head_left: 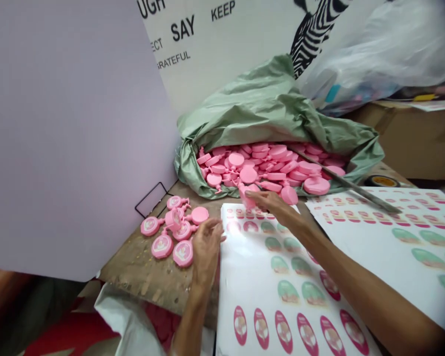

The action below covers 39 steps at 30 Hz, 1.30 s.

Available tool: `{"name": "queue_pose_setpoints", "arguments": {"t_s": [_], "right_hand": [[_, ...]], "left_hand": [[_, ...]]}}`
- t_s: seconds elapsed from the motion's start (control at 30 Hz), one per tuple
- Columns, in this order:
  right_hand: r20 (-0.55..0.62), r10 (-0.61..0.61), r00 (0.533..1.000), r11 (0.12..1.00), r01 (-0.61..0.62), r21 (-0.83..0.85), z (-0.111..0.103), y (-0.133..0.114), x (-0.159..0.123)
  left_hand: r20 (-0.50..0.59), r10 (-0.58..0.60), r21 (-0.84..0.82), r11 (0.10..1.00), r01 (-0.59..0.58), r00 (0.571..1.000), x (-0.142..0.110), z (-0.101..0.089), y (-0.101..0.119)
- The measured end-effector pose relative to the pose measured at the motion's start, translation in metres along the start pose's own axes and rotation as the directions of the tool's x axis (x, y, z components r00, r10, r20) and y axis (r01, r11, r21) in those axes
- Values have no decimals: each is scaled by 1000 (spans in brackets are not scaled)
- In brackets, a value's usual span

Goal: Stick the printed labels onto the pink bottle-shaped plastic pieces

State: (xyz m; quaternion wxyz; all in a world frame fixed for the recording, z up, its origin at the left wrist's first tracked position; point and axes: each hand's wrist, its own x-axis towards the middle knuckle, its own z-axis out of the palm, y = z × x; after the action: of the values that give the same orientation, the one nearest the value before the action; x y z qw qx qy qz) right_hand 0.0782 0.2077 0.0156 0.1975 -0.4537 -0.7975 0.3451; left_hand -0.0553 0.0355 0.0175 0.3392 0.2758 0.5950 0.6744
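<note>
My right hand reaches to the mouth of a green sack, its fingers closed on a pink plastic piece. The piece is slightly blurred. Many round pink plastic pieces with short stems fill the sack's mouth. My left hand is held over the left edge of a sticker sheet, fingers loosely bent and apart, with nothing visible in them. Beside it, several pink pieces with round picture labels lie on the wooden table. One plain pink piece is just behind my left fingertips.
More sticker sheets lie at the right, with a long flat metal strip reaching from the sack onto them. A tape roll and a cardboard box stand behind. A pale panel borders the left, near a black wire frame.
</note>
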Motion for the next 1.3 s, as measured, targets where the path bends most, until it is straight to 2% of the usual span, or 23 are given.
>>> {"name": "queue_pose_setpoints", "arguments": {"t_s": [0.07,0.1,0.13,0.2,0.3,0.4,0.5,0.57,0.67,0.77,0.9,1.3], "right_hand": [[181,-114,977,950,53,309,0,-6,-23],[241,-161,957,906,46,421,2,-9,-34],[279,-186,942,874,29,486,4,-11,-42],[257,-179,950,897,50,440,6,-16,-53],[109,-168,980,954,133,267,-1,-19,-49],[-71,-133,989,982,141,129,-17,-14,-36],[-274,-57,960,998,55,-16,-29,-1,-32],[-365,-84,927,984,20,-176,-29,10,-38],[-335,-181,925,942,66,-328,-15,24,-50],[-239,-227,944,929,137,-344,4,34,-54],[-192,-289,938,895,193,-402,21,45,-51],[-158,-287,945,896,207,-394,25,51,-47]], "left_hand": [[178,-124,-289,942,172,976,5,22,-3],[286,-164,-370,890,266,944,7,31,-5],[363,-193,-418,841,344,912,10,38,-6],[440,-225,-455,779,432,869,14,48,-9],[402,-249,-450,784,427,881,17,51,-9],[281,-233,-369,869,329,931,21,47,-5],[175,-177,-253,942,218,968,26,40,-2],[153,-160,-217,957,191,975,26,35,-4],[150,-203,-231,944,234,968,21,32,-12],[188,-253,-197,937,289,949,14,35,-24],[216,-276,-113,946,305,936,10,38,-37],[269,-239,-62,962,265,933,14,33,-47]]}}
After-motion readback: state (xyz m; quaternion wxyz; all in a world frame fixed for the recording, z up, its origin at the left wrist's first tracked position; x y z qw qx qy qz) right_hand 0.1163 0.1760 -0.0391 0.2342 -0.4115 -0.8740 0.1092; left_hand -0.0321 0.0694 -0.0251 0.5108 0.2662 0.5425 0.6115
